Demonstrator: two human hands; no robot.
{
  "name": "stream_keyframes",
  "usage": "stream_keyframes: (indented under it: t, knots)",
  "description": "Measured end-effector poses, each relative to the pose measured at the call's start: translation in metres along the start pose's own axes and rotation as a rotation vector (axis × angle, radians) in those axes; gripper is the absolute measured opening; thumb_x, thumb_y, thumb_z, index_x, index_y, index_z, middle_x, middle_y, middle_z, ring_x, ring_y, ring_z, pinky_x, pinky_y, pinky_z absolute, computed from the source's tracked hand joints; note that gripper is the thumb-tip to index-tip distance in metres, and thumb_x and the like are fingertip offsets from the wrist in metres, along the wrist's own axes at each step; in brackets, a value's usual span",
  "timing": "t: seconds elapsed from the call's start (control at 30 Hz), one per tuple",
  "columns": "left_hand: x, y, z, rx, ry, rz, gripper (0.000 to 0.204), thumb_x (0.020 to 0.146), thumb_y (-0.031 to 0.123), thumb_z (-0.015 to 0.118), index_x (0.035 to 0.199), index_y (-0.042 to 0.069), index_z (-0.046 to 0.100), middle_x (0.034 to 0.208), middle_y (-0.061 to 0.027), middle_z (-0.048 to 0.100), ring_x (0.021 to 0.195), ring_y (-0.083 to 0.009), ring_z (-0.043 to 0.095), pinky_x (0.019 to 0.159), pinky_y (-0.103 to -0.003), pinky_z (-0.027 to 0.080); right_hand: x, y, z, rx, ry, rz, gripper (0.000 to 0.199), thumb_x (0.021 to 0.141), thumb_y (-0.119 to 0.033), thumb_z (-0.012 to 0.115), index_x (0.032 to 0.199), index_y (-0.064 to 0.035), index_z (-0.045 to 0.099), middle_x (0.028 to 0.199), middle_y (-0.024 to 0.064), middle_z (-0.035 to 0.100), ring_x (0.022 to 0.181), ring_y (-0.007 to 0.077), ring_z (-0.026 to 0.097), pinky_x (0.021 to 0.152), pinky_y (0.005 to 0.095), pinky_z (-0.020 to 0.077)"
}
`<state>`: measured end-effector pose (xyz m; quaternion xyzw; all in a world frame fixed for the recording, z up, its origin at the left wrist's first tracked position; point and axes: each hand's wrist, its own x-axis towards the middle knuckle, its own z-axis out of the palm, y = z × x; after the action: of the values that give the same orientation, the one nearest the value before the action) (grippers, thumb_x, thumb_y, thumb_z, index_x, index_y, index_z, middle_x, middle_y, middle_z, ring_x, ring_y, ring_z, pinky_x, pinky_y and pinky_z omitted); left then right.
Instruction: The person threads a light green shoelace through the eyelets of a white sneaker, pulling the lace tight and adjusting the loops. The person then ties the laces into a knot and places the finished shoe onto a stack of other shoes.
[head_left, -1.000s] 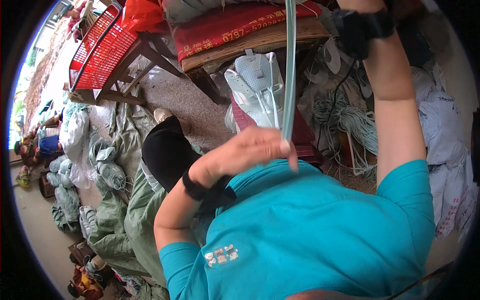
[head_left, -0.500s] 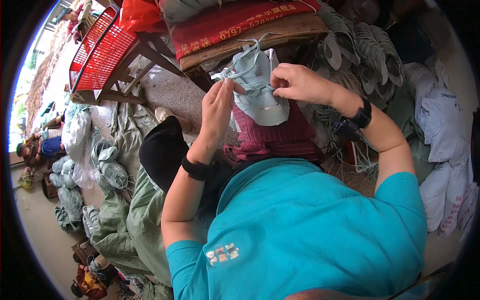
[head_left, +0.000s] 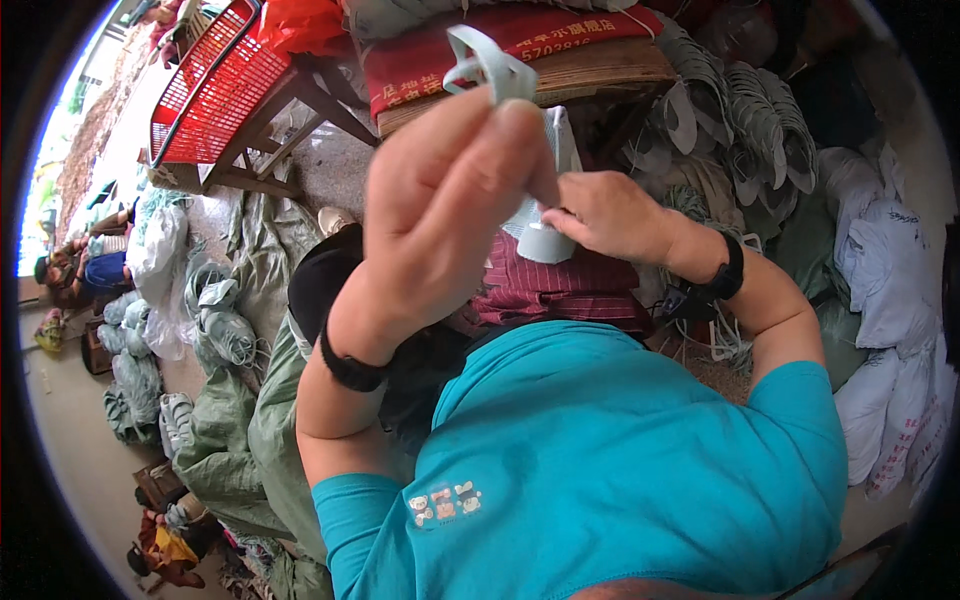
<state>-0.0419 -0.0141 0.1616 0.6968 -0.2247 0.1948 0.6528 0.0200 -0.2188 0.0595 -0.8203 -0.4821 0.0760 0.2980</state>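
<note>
On the dark red striped cloth [head_left: 575,285] over my lap rests a pale grey-green shoe upper [head_left: 545,243], mostly covered by my hands. My left hand [head_left: 440,200] is lifted close in front of the view, its fingers pinched on a pale green shoelace [head_left: 490,62] whose loop sticks up above the fingertips. Beside the shoe upper, my right hand [head_left: 620,218] is closed, thumb and fingers at its right side. What exactly the right fingertips grip is hidden.
A wooden table [head_left: 610,72] with a red cloth stands just beyond my hands. At the far left is a red plastic basket [head_left: 215,95]. Stacked shoe uppers [head_left: 765,130] and white sacks [head_left: 885,265] lie at right. Green sacks [head_left: 230,435] fill the left; people [head_left: 165,550] sit farther off.
My left hand has risen from the shoe upper toward the view, drawing the shoelace up with it. My right hand has stayed by the shoe upper, shifting slightly lower.
</note>
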Motion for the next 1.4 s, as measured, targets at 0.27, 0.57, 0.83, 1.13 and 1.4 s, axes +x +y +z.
stream_keyframes:
  t: [0.27,0.57,0.83,1.13,1.4]
  knots:
    - [0.001,-0.04,-0.03,-0.466,0.37,-0.363,0.027,0.104,0.018,0.044,0.097,-0.001,0.062,0.077,-0.0035,0.053,0.061,-0.0088,0.046,0.059,-0.022,0.043,0.047,0.009,0.011,1.118,-0.017,0.243,0.03,0.095,-0.016,0.061,0.121,-0.0012,0.057,0.086,0.0019,0.064,0.082,0.0108,0.063,0.078,0.0273,0.0513]
    - [-0.117,-0.114,-0.25,-0.87,0.883,-0.535,0.022,0.104,0.017,0.039,0.086,0.008,0.048,0.065,0.001,0.037,0.066,-0.0148,0.04,0.072,-0.033,0.034,0.011,0.179,-0.072,1.815,0.616,0.559,0.017,0.097,-0.005,0.051,0.113,0.0015,0.052,0.057,-0.0052,0.031,0.048,0.0074,0.032,0.05,0.0239,0.031]
    - [-0.215,-0.117,-0.377,-0.976,1.177,-0.518,0.018,0.094,0.008,0.043,0.078,0.006,0.051,0.067,-0.0056,0.052,0.063,-0.0196,0.048,0.068,-0.037,0.039,-0.063,0.247,-0.117,1.776,0.871,0.81,0.026,0.097,0.001,0.045,0.124,0.0012,0.043,0.06,-0.0024,0.038,0.045,0.0092,0.034,0.044,0.0244,0.0313]
    - [-0.234,-0.086,-0.375,-0.171,1.28,-0.452,0.025,0.103,0.015,0.04,0.095,0.003,0.061,0.07,-0.0025,0.057,0.063,-0.0137,0.052,0.06,-0.026,0.045,-0.274,0.343,-0.188,0.574,0.941,0.943,0.023,0.087,0.007,0.046,0.106,0.0039,0.058,0.082,0.0003,0.05,0.058,0.0075,0.04,0.053,0.0206,0.0358]
    - [-0.114,-0.106,-0.098,0.132,0.41,-0.708,0.038,0.105,0.032,0.045,0.124,0.004,0.063,0.099,-0.0059,0.07,0.062,-0.0032,0.048,0.054,-0.017,0.038,-0.057,0.148,-0.048,0.858,0.462,0.829,0.039,0.091,-0.015,0.063,0.125,0.0006,0.053,0.093,0.006,0.07,0.061,0.0035,0.051,0.048,0.0185,0.0352]
